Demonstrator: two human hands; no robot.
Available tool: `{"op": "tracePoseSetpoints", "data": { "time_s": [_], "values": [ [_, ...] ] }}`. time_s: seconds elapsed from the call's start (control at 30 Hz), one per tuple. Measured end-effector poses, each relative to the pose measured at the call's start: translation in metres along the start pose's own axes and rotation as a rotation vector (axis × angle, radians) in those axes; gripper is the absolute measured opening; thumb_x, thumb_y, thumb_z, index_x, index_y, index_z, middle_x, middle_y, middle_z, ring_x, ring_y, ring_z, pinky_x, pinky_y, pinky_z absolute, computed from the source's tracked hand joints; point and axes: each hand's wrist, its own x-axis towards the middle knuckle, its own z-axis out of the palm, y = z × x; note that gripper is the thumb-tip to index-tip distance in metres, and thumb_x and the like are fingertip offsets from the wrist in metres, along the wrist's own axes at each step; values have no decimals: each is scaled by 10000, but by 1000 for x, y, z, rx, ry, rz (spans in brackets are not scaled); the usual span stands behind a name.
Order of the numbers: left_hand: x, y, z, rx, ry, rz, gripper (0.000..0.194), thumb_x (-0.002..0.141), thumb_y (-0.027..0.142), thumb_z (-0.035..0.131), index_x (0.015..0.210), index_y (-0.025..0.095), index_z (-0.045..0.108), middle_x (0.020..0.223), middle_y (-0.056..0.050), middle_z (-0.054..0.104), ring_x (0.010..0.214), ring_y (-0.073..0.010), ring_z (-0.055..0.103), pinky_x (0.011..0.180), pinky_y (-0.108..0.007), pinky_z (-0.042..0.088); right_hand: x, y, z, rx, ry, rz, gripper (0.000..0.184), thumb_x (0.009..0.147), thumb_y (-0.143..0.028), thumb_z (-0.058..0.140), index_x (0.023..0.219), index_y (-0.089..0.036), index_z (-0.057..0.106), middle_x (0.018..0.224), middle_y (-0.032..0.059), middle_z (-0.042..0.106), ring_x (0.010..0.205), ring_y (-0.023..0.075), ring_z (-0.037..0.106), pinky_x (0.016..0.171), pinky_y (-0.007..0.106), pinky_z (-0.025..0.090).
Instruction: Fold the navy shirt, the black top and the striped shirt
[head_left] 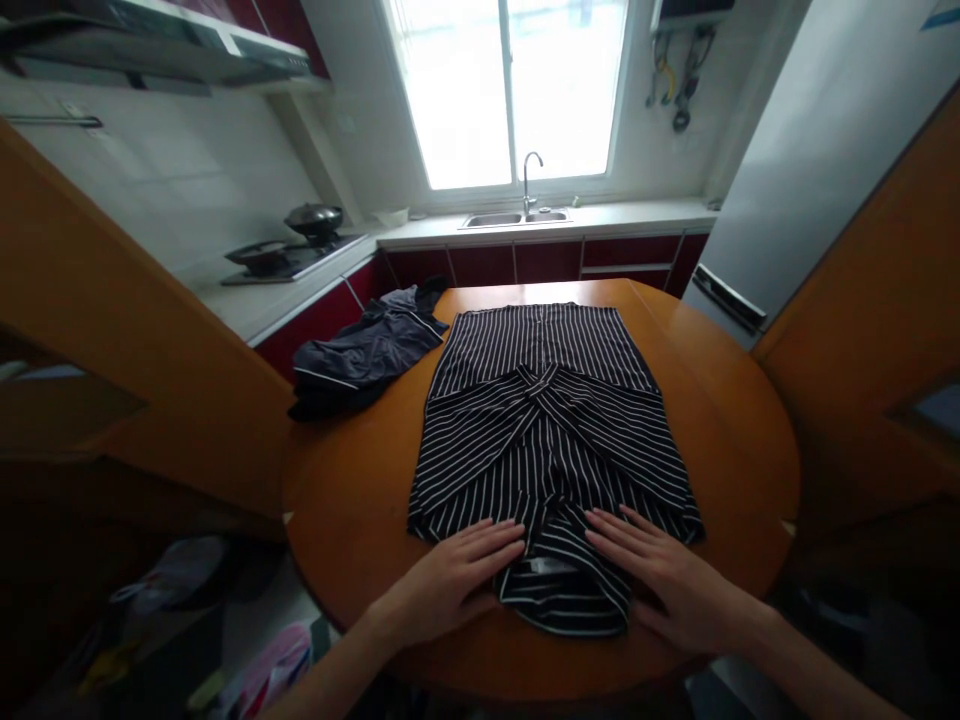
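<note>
A black shirt with white stripes [544,440] lies spread on the round wooden table, its collar end towards me. Both sleeves are folded inward across the body, meeting near the middle. My left hand [469,565] rests on the left side of the collar area, palm down with fingers stretched out. On the other side of the collar, my right hand [652,560] lies flat with its fingers spread over the striped cloth. A pale label shows inside the neck opening between the two hands.
Dark grey and black clothing [367,350] lies bunched at the table's back left edge. The wooden table [345,500] has a rounded rim. Beyond are a counter with a sink [495,219], a stove with pans [315,220] and, at right, a fridge [795,150].
</note>
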Motion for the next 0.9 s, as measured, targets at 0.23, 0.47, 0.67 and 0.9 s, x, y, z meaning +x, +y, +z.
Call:
{"op": "tracePoseSetpoints", "data": {
  "time_s": [0.23,0.47,0.67,0.9],
  "values": [
    [-7,2,10,23,126,-8,513,993,79,417,1461,274,495,1453,-43,564,1391,-195,471,1138,-385,450,-3,7,16,-142,62,-81,706,896,-27,443,1564,-220,319,1553,60,430,1463,202,341,1244,479,217],
    [-11,2,9,126,129,-38,606,964,94,488,1523,311,403,1557,-50,432,1448,-239,384,1170,-474,385,-4,-3,10,-159,121,-43,694,901,-70,482,1552,-274,355,1620,46,287,1489,233,275,1231,470,256],
    [-10,1,8,191,58,-129,709,940,97,529,1561,354,304,1627,-24,287,1503,-281,248,1187,-587,281,0,-2,9,-112,34,19,769,872,-50,482,1568,-320,300,1618,16,288,1490,226,267,1230,493,234],
    [-22,-10,7,249,132,-122,648,981,142,510,1567,320,299,1576,-30,403,1476,-256,327,1180,-530,347,-5,-1,11,-219,106,34,744,899,-109,511,1573,-328,286,1644,26,210,1511,281,194,1227,571,189]
  ]
}}
